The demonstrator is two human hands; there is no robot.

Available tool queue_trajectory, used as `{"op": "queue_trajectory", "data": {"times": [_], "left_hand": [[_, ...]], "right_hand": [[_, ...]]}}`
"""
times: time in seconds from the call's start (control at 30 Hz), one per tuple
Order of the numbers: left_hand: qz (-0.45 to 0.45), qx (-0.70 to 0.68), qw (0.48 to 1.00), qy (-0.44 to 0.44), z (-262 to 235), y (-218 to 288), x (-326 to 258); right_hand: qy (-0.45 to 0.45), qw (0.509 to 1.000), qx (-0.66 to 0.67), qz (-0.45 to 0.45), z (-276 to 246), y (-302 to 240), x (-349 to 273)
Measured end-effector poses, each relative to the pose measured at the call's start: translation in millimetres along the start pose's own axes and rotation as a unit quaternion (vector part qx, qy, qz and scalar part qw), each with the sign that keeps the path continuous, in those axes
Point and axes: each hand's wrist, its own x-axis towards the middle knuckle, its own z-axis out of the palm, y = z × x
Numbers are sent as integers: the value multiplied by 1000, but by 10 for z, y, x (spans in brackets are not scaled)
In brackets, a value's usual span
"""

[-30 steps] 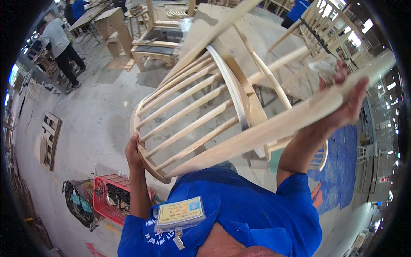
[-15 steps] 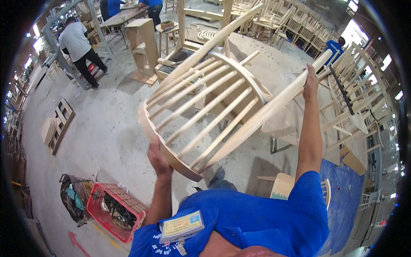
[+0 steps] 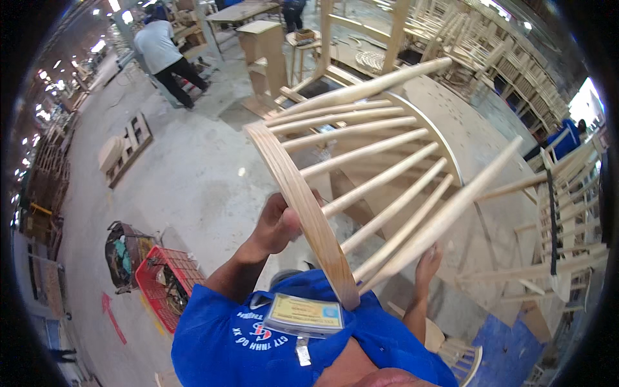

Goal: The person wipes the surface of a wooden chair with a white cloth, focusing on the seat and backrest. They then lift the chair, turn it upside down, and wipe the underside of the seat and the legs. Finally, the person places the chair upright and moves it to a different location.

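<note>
"Where's the wooden chair (image 3: 380, 178)?"
"Held up near the brown desk's (image 3: 474, 119) edge, over grey floor (image 3: 213, 187)."
"And the fingers (image 3: 291, 224)?"
"Left hand (image 3: 272, 226): curled round its wide rail (image 3: 304, 213). Right hand (image 3: 427, 263): partly hidden, grip unclear."
"Room?"
"Red crate (image 3: 184, 259) on the floor, chairs (image 3: 445, 42) massed beyond the desk."

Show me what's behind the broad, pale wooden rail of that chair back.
Part of the left hand. Its fingers show past the wooden rail; what else lies behind it is covered.
</note>
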Motion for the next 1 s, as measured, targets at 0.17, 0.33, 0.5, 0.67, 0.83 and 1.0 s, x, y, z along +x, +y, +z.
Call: {"op": "queue_trajectory", "data": {"times": [0.17, 0.33, 0.5, 0.67, 0.83, 1.0], "left_hand": [[-143, 62, 983, -97, -419, -1397, 633], [-256, 120, 959, -27, -423, -2205, 1771], [-152, 219, 961, -71, -355, -2721, 2435], [33, 316, 944, -87, -371, -2984, 2695], [108, 351, 925, -103, -433, -2688, 3042], [89, 278, 933, -210, -257, -1673, 3511]], "right_hand": [[-86, 993, 46, 59, 795, 76, -512], [4, 977, 90, 191, 1059, 439, -297], [4, 960, 66, 272, 1189, 105, -764], [-5, 956, 42, 290, 1216, -565, -912], [96, 958, -29, 268, 867, -1196, -366], [290, 908, -168, 251, 35, -1606, 208]]}}
